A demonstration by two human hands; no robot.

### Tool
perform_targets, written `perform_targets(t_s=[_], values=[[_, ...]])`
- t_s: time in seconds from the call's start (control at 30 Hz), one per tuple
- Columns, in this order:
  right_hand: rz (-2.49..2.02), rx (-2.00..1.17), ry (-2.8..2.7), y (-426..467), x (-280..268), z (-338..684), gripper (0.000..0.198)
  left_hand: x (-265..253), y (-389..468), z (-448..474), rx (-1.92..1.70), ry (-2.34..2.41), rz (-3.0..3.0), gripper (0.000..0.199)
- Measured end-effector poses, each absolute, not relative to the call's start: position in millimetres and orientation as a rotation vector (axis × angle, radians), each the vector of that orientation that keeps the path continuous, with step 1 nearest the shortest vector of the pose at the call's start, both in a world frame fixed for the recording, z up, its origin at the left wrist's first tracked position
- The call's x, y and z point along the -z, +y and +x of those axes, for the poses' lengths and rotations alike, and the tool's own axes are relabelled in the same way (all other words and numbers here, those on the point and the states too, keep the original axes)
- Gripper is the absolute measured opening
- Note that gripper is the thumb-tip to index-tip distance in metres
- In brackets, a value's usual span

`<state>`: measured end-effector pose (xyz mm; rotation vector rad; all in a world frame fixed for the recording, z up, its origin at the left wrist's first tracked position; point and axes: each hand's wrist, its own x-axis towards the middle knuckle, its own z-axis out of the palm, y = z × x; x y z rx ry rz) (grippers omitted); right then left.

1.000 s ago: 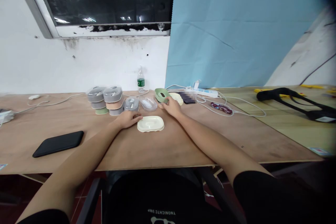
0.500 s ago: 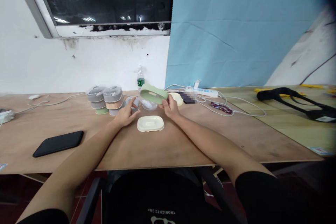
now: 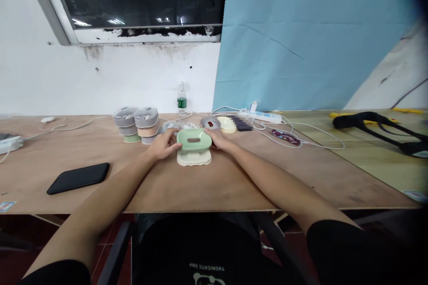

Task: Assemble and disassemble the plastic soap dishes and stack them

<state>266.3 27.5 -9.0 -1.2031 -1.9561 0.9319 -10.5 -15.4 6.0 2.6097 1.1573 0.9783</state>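
Note:
A pale green oval dish with a slot in its middle (image 3: 194,146) is held between my two hands, tilted towards me. My left hand (image 3: 163,144) has its thumb and fingers at the dish's left end. My right hand (image 3: 216,139) grips the right end, its fingers partly hidden behind. Just below and partly covered by it, a cream oval dish (image 3: 194,159) lies on the table; whether the two touch I cannot tell. Behind my hands are a grey oval piece with a slot (image 3: 206,122), clear plastic (image 3: 188,124) and another cream piece (image 3: 227,124).
Stacked oval boxes in grey, green and peach (image 3: 146,118) stand at the back left. A bottle with a green label (image 3: 182,100) is by the wall. A black phone (image 3: 78,178) lies front left. White cables and a power strip (image 3: 267,117) run along the back right.
The green dish has come down and towards me over the cream dish, turning its slotted face to me. My left hand has closed onto its left end.

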Motion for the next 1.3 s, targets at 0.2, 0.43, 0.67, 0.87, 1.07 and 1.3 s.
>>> perform_targets(t_s=[0.2, 0.43, 0.67, 0.87, 1.07, 1.3], values=[[-1.495, -1.112, -2.243, 20, -2, 269, 0.065, -3, -16, -3, -0.548, 1.12, 2.626, 0.049], [-1.466, -0.595, -2.363, 17, -6, 266, 0.031, 4, -4, -4, -0.479, 1.26, 2.484, 0.053], [-1.463, -0.181, -2.157, 23, 11, 259, 0.036, 2, -5, -5, -0.491, 1.261, 2.498, 0.053], [-1.309, -0.107, -2.056, 35, 23, 255, 0.031, 1, -6, -5, -0.482, 1.257, 2.529, 0.054], [-1.247, -0.277, -2.193, 42, 27, 260, 0.019, 2, -4, -7, -0.499, 1.262, 2.506, 0.055], [-1.147, -0.392, -1.894, 41, 24, 260, 0.021, 5, -2, -9, -0.511, 1.282, 2.497, 0.055]])
